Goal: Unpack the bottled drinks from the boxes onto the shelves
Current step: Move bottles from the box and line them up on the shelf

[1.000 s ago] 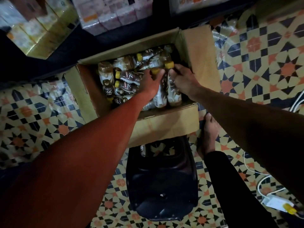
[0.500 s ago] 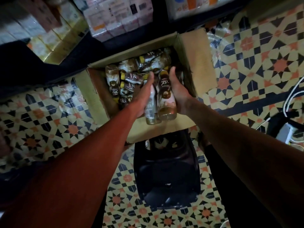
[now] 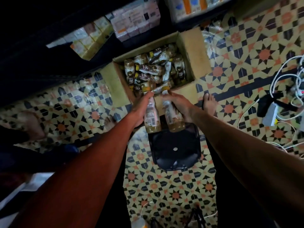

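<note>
Both hands are side by side, each clamped on one bottle: left hand [image 3: 139, 111] wraps the left bottle [image 3: 151, 111], right hand [image 3: 180, 106] wraps the right bottle [image 3: 173, 120], caps pointing away from me. Just beyond my fingertips, the open box [image 3: 192, 46] holds the other bottles [image 3: 153, 69]. I judge each bottle full, moderately heavy, stiff plastic under a slick sleeve label; grip at mid-body. Labels are brown and white. A barcode panel [image 3: 152, 120] shows; no brand is legible.

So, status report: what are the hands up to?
Left hand grips left bottle, right hand grips right bottle. Both held over near edge of box. Black stool beneath; nothing blocking.
</note>
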Demonstrator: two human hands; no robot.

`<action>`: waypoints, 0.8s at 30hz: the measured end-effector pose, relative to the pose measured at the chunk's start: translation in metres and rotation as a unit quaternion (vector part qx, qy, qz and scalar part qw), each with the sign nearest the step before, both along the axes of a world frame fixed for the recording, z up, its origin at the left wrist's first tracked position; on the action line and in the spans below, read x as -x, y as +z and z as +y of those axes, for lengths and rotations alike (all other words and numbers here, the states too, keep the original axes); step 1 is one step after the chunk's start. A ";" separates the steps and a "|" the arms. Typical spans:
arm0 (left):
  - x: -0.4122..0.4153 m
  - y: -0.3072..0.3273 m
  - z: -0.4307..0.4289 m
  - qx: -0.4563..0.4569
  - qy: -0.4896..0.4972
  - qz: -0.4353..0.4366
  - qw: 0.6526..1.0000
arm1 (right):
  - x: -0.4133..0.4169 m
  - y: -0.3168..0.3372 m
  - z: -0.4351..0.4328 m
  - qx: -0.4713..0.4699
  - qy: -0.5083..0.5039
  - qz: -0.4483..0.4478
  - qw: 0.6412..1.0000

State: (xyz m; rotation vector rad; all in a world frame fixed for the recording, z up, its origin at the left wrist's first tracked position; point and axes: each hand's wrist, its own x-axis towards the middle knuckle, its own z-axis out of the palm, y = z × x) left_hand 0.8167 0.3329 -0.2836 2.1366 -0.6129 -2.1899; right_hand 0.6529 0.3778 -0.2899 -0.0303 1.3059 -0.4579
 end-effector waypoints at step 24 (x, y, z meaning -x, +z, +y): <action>-0.049 0.353 0.000 0.158 0.061 -0.022 0.985 | -0.058 0.323 -0.016 0.110 0.046 0.109 0.987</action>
